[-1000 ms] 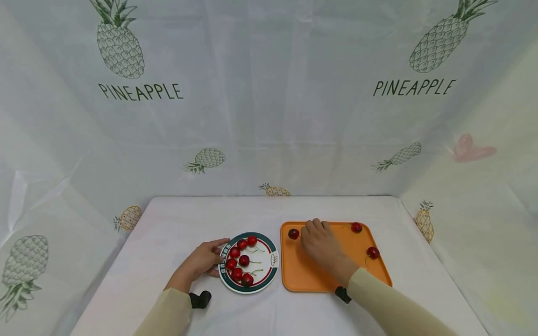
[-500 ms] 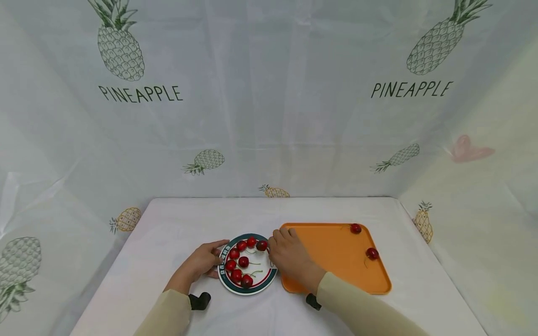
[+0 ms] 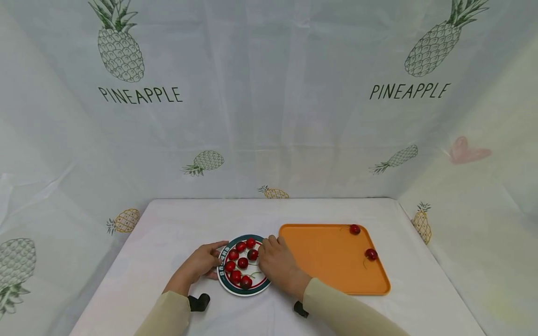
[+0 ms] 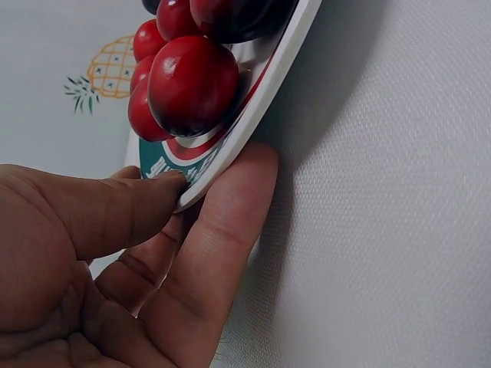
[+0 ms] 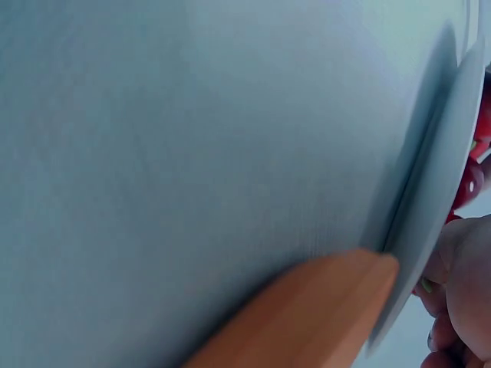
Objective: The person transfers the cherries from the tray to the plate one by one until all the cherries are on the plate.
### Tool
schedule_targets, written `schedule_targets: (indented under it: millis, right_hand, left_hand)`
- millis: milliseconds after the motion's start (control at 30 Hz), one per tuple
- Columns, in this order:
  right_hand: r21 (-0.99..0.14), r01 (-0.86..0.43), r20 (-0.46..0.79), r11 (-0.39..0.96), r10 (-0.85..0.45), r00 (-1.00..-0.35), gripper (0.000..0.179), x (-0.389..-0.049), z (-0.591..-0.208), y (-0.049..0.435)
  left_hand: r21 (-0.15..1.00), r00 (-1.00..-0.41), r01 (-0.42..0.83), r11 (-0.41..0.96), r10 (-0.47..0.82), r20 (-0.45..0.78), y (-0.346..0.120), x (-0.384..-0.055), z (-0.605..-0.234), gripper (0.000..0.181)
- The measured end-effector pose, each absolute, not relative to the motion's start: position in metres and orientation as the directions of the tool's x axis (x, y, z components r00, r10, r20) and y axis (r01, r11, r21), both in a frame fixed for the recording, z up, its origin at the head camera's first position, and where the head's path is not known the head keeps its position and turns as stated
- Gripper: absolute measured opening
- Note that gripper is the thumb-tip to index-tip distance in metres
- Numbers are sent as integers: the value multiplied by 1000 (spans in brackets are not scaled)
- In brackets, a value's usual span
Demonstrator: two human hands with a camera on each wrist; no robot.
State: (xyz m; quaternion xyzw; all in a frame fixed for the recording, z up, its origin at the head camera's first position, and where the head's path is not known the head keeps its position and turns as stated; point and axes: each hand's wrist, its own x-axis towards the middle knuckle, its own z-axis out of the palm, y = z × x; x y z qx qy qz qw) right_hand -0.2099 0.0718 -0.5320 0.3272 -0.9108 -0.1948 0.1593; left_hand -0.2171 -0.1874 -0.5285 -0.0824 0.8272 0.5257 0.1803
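A round plate [image 3: 264, 285] with a dark green rim band bears several red cherries [image 3: 236, 276]. My left hand [image 3: 202, 261] holds its left edge. In the left wrist view, the thumb [image 4: 126, 211] lies on top of the rim and a finger [image 4: 230, 207] is beneath it. Over the plate's right side, my right hand [image 3: 280, 263] pinches a dark red cherry [image 3: 252, 254] by its stem. A bit of green stem [image 5: 426, 285] shows between its fingers in the right wrist view. The hand covers part of the plate's right rim.
Right of the plate lies an orange tray [image 3: 323, 261], its corner close to the plate's edge. Two cherries lie on it, one cherry [image 3: 355, 229] at the back and another cherry [image 3: 371, 254] at the right. A white cloth [image 3: 189, 219] covers the table.
My right hand has carried a cherry from the tray's left back corner leftward onto the plate. The left hand has kept its hold on the rim.
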Motion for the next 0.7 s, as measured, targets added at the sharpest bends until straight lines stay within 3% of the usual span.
schedule_targets:
  millis: [433,700]
  right_hand:
    - [448,-530,169,720,-650,-741,29,-208,-535,68]
    - [387,-540,227,747,-645,-730,37,-209,-526,75]
  left_hand:
    - [844,-924,-318,431,58,-378,-186,-218,-528,63]
    - [842,-922,-324,432,56,-384,-187,-217,-528,62]
